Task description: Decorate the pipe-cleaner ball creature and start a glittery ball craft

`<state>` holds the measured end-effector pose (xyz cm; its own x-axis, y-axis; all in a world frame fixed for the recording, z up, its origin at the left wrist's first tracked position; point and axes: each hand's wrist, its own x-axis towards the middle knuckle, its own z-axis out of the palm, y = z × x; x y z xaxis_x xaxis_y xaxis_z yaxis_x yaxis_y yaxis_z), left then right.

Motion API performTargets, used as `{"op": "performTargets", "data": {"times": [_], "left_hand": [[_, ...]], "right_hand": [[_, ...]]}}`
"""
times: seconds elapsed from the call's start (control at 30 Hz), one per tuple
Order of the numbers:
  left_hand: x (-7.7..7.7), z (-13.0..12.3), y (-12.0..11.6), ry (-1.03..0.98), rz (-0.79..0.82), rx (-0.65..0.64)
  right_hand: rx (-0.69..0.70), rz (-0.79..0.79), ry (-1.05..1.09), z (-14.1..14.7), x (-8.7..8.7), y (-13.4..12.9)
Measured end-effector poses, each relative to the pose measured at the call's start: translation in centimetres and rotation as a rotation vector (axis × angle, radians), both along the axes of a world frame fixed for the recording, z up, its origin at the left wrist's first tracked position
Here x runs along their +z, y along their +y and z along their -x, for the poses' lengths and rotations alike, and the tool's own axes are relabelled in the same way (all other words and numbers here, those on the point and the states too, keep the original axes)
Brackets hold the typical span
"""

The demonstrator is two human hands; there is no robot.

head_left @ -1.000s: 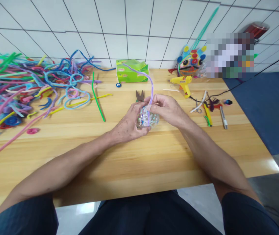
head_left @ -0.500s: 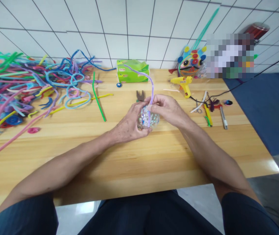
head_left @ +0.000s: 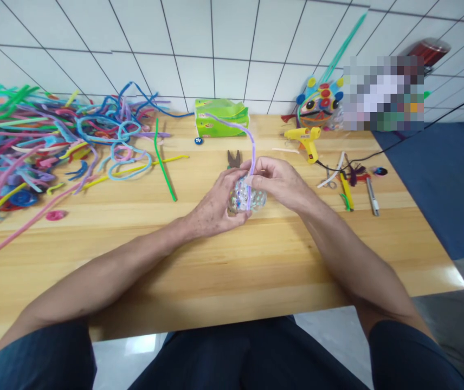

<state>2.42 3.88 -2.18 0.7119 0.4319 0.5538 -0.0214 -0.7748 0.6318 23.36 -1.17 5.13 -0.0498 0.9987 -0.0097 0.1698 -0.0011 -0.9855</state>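
Observation:
A clear round object with glittery specks (head_left: 258, 200) is held above the middle of the table. My left hand (head_left: 216, 203) wraps round its left side, thumb below and fingers above. A purple pipe cleaner (head_left: 252, 142) lies across the front of the round object, and its free end arches up and to the left. The fingers of my right hand (head_left: 275, 179) pinch that pipe cleaner at the object's upper edge. Just behind my left hand are pliers (head_left: 234, 158) with their jaws apart, the handles mostly hidden.
Many pipe cleaners (head_left: 20, 141) are heaped at the left, near a bent green one (head_left: 162, 168). A green packet (head_left: 220, 119) stands at the wall. Rightward are a yellow glue gun (head_left: 307, 143), a colourful face figure (head_left: 319, 105) and a cutter knife (head_left: 372, 196).

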Motion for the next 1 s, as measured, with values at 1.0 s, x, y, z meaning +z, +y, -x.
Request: {"op": "performTargets", "data": {"times": [1.0], "left_hand": [[1.9, 0.5, 0.0, 0.047, 0.261, 0.116]], "right_hand": [[0.033, -0.272, -0.192, -0.1, -0.3, -0.2]]}}
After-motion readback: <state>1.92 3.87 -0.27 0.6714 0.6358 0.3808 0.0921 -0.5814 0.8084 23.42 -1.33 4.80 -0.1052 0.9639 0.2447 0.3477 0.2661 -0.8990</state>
